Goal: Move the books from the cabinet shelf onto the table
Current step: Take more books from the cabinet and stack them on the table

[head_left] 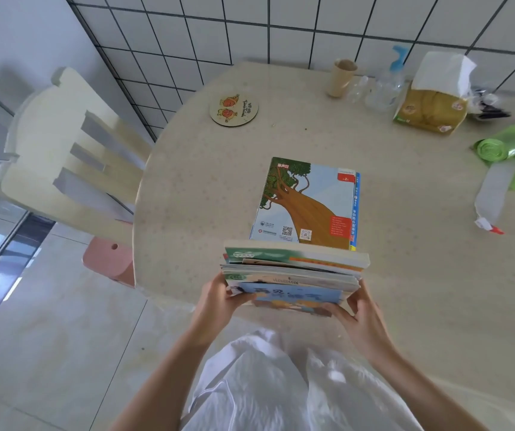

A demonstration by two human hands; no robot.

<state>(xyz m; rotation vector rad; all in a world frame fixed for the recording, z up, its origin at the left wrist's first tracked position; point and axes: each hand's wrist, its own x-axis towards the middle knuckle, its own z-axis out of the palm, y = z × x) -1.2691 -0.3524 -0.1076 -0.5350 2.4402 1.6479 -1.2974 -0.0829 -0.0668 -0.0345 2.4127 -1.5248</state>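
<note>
1. Both sides of a stack of picture books (pixel 293 275) are being gripped: the left hand (pixel 218 298) is being curled round the stack's left edge, and the right hand (pixel 360 311) is being curled round its right edge, thumb on the blue top cover.
2. That stack is being held at the near edge of the round beige table (pixel 405 275), just in front of the person's white garment (pixel 268 384); whether its underside is touching the tabletop cannot be told.
3. One book with a tree cover (pixel 307 202) is being shown lying flat on the table, just beyond the held stack.
4. At the far side, a beige cup (pixel 341 77) is being shown upright; its contents cannot be seen.
5. Beside it, a clear spray bottle (pixel 388 85) is being shown, and a tissue pack (pixel 433 104) with white tissue standing out of its top.
6. A round coaster (pixel 233 109) and a roll of green bags (pixel 498 147) are also being shown on the table.
7. A cream chair (pixel 63 144) is being shown at the table's left.
</note>
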